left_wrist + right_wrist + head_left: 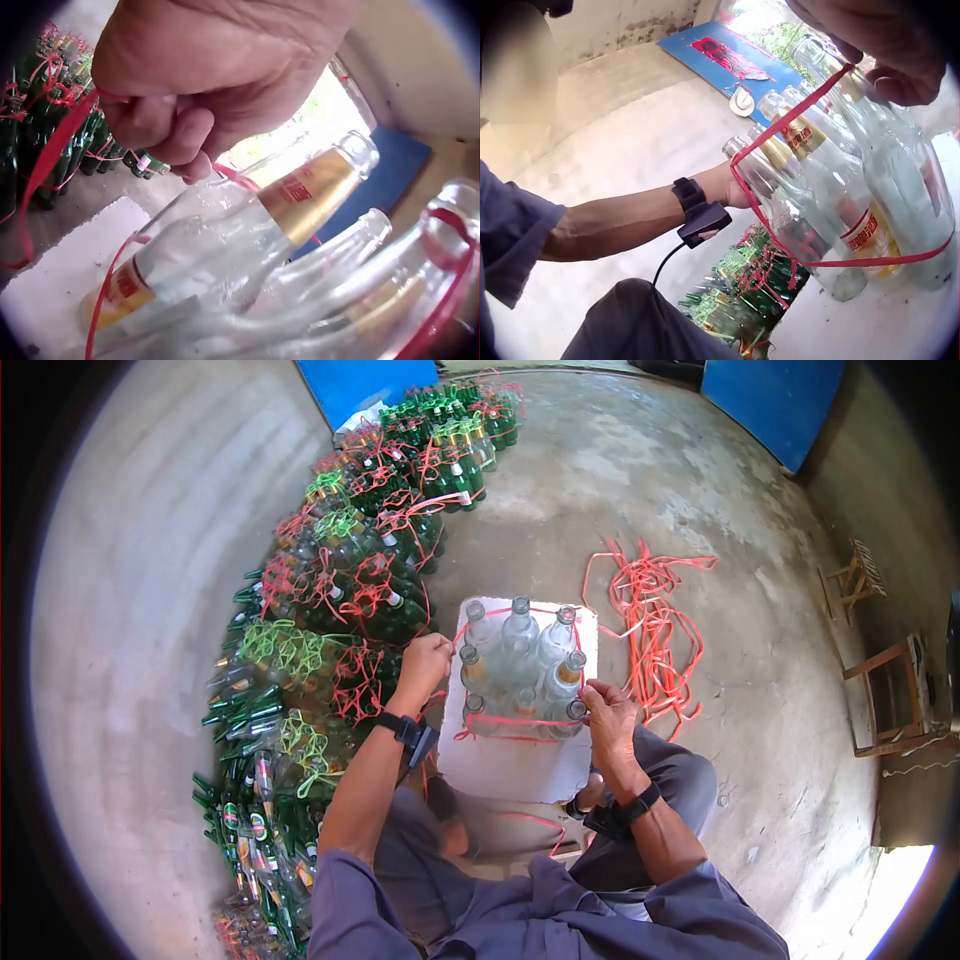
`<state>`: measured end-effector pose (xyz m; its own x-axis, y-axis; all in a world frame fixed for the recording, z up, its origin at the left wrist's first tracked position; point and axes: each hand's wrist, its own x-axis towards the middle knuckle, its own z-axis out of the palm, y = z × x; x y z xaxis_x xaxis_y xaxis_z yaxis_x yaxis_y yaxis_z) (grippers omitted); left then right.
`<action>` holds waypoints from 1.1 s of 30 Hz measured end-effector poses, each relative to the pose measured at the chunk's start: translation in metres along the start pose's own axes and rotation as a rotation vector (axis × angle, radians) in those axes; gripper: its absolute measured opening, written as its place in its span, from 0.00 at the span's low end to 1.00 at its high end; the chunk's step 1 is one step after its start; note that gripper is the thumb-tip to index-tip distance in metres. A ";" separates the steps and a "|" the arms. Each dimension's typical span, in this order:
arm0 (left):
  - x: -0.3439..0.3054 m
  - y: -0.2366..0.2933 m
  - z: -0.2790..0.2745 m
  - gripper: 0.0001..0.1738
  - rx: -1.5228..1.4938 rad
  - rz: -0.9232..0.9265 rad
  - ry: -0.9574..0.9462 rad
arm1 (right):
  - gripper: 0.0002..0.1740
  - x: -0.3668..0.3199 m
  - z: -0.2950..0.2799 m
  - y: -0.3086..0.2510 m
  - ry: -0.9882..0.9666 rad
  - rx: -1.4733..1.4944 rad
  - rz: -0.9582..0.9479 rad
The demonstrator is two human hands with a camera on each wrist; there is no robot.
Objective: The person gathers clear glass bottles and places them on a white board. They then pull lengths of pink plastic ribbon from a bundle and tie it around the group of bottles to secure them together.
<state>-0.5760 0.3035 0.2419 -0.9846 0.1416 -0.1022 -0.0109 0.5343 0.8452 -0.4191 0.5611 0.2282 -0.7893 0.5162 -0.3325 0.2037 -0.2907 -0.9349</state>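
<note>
Several clear glass bottles (520, 625) with gold neck labels stand close together on a white foam slab (515, 775). A red plastic strap (802, 105) loops around the group, low on the far side in the right wrist view and up across the necks nearer me. My left hand (427, 660), at the left of the bottles, grips a length of red strap (56, 150) in curled fingers; a tail hangs from it. By the neck of the near right bottle, my right hand (608, 715) pinches the strap between thumb and fingers.
A tangled heap of red strap (650, 620) lies on the floor to the right. Green bottles (375, 600), many tied in bundles with red and green strap, line the left wall. A wooden stool (890, 700) stands far right. My knees flank the slab.
</note>
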 end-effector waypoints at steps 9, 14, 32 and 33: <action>-0.077 0.008 -0.038 0.13 0.214 0.148 -0.088 | 0.19 0.007 0.003 0.012 -0.099 -0.051 -0.079; -0.134 0.044 -0.070 0.13 0.319 0.012 -0.207 | 0.19 0.002 0.004 0.004 -0.102 -0.047 -0.088; -0.297 0.025 -0.059 0.05 0.601 0.116 -0.474 | 0.20 0.009 -0.002 -0.003 0.065 0.005 -0.364; -0.301 0.021 -0.054 0.05 0.600 0.118 -0.472 | 0.17 -0.004 -0.002 -0.017 0.081 -0.101 -0.508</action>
<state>-0.2891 0.2272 0.3191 -0.7933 0.4940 -0.3559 0.3183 0.8348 0.4492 -0.4183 0.5660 0.2451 -0.7569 0.6335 0.1609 -0.1351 0.0893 -0.9868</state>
